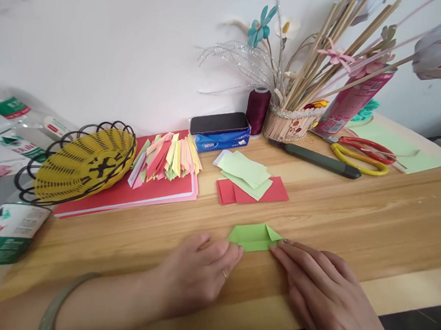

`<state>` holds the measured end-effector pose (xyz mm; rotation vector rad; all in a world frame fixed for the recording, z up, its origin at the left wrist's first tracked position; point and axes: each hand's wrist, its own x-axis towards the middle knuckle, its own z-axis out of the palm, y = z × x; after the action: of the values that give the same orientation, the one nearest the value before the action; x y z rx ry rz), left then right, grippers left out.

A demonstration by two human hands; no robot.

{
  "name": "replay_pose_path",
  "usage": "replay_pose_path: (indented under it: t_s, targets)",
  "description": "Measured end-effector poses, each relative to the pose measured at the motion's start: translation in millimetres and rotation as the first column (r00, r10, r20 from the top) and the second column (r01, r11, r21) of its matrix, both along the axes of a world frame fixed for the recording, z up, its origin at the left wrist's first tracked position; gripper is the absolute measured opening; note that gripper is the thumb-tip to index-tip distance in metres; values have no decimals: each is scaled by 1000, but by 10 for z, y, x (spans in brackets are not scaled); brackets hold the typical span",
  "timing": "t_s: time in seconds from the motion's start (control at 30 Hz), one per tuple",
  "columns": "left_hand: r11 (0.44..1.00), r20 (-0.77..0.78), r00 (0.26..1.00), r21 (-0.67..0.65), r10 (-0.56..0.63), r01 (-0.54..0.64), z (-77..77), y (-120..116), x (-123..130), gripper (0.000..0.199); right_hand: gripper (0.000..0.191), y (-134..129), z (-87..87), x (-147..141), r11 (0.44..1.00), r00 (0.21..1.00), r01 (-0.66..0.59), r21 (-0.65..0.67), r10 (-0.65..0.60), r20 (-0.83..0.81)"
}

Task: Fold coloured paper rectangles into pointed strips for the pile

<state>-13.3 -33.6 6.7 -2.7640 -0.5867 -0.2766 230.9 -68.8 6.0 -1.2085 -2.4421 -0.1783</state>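
Note:
A small green folded paper (255, 237) lies flat on the wooden table (353, 221) near its front edge. My left hand (196, 272) rests on the table with its fingertips pressing the paper's left end; a ring sits on one finger and a pale bangle on the wrist. My right hand (321, 290) lies flat with its fingers stretched out, the tips touching the paper's right lower edge. Neither hand lifts the paper off the table.
Behind the paper lies a stack of green and red paper pieces (250, 180). Left of it are folded coloured strips (167, 158) on red sheets and a yellow wire basket (83, 162). A phone (219, 122), thread spool (257, 109), craft knife (318, 160), scissors (362, 153) and a stick holder (290, 122) line the wall.

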Motion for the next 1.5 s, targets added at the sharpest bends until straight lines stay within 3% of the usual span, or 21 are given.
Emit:
replay_pose_path:
  t_s: [0.4,0.63,0.87,1.0,1.1,1.17,1.23,1.3,1.37,1.5]
  targets:
    - [999,69,997,31,-15,13,8,2,-71,26,33,-32,-78,30,999,999,5,54,-7,39]
    - [1000,125,992,-15,-15,17,0,11,-117,25,32,-34,-59,19,997,1000,5,77,-7,30]
    - [1000,119,993,20,8,-10,13,147,-165,21,26,-89,-68,23,989,998,-41,144,47,-38]
    - [993,114,987,18,117,-120,42,280,-68,23,26,-127,-4,-141,976,983,-174,128,179,-34]
    - [977,154,966,-58,210,-203,66,324,60,25,36,-131,102,-312,951,951,-309,0,308,-28]
    - [968,163,957,-120,239,-221,72,330,128,32,34,-92,167,-365,932,932,-355,-65,347,-108]
    - [969,147,965,-158,216,-192,63,345,162,35,31,-2,196,-331,919,916,-369,-139,334,-220]
    - [971,141,974,-189,175,-147,43,387,163,31,34,133,178,-231,957,931,-262,-127,216,-296]
    - [972,175,976,-216,130,-91,20,452,144,26,33,285,122,-121,984,962,-127,-126,91,-258]
    - [967,322,944,-254,67,18,11,546,79,21,31,468,7,-27,974,976,-210,-81,204,-70]
